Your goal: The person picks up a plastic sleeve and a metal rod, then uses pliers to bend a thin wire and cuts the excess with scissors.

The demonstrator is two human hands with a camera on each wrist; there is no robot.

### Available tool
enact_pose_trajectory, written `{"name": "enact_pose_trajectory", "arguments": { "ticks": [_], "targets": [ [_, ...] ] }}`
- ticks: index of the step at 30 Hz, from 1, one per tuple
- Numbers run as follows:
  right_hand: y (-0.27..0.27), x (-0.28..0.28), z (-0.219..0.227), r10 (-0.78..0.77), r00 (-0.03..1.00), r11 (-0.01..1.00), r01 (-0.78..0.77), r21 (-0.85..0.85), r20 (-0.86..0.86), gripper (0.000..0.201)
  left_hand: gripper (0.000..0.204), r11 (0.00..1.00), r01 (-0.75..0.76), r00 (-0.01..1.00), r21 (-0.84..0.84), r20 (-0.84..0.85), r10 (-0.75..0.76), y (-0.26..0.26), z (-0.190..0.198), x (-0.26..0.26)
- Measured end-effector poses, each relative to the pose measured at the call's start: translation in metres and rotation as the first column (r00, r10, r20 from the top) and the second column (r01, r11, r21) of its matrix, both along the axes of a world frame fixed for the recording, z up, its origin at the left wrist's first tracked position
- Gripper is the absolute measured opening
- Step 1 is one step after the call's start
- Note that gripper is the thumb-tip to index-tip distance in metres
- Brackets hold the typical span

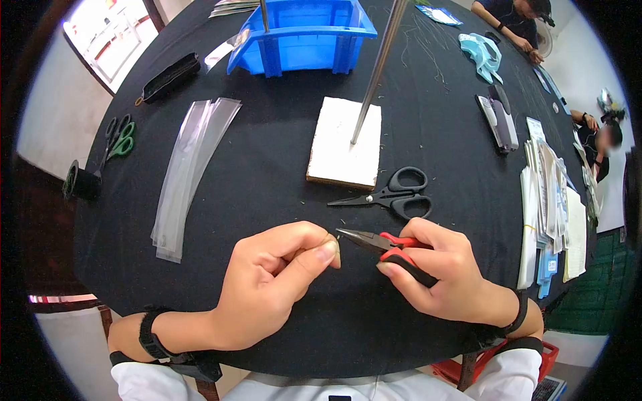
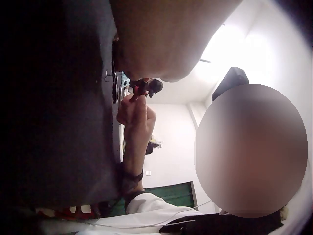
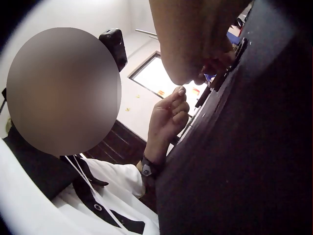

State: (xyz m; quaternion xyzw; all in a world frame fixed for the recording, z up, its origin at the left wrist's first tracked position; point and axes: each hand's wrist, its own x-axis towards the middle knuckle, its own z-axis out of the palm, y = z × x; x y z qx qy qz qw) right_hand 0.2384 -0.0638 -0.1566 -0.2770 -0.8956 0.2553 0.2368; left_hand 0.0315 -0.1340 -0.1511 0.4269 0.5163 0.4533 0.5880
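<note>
1. The right hand (image 1: 445,271) curls round one pair of red-and-black needle-nose pliers (image 1: 388,246), fingers wrapped about the handles; the thin jaws stand nearly together and point left.
2. The left hand (image 1: 277,281) is balled up, thumb pressed against the forefinger right at the tip of the pliers. It seems to pinch something tiny there, but the piece is too small to make out.
3. Both hands rest on the near edge of one round table under a black cloth (image 1: 281,194), with the pliers just above the cloth between them.
4. Two pairs of scissors lie on the cloth: one black pair (image 1: 394,194) just beyond the pliers, and one green-handled pair (image 1: 120,142) well apart at the left edge.
5. One white block (image 1: 346,142) sits behind the black scissors, with one metal rod (image 1: 378,70) rising tilted from it.
6. One blue bin (image 1: 301,33) stands at the far side, holding a second, upright rod (image 1: 265,15).
7. One sheaf of clear plastic sleeves (image 1: 190,170) lies left of the block; the number of sleeves cannot be counted.
8. One black pouch (image 1: 170,77) lies near the far left edge, and one dark spool (image 1: 80,182) at the left rim.
9. One stack of printed packets (image 1: 548,207) lines the right side.
10. The two wrist views show only the opposite hand, close and dim.
</note>
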Motion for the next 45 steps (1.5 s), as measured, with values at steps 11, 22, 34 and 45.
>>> {"name": "enact_pose_trajectory", "arguments": {
  "ticks": [11, 22, 34, 45],
  "targets": [
    [0.007, 0.000, -0.001, -0.030, 0.999, 0.997, 0.028, -0.073, -0.027, 0.020, 0.015, 0.999, -0.032, 0.998, -0.033, 0.057, 0.034, 0.005, -0.004, -0.002],
    [0.007, -0.003, 0.002, -0.046, 0.999, 0.978, 0.045, 0.204, 0.000, 0.022, 0.015, 0.985, -0.076, 0.972, -0.158, 0.210, 0.109, 0.011, -0.007, -0.005],
    [0.005, -0.001, 0.002, -0.069, 0.998, 0.985, 0.067, 0.160, 0.010, 0.017, 0.017, 0.983, -0.050, 0.974, -0.177, 0.210, 0.087, 0.011, -0.007, -0.005],
    [-0.003, 0.001, 0.013, -0.034, 0.998, 0.996, 0.039, -0.077, 0.062, 0.013, 0.014, 0.986, -0.116, 0.979, -0.122, 0.153, 0.134, 0.010, -0.003, -0.004]
  ]
}}
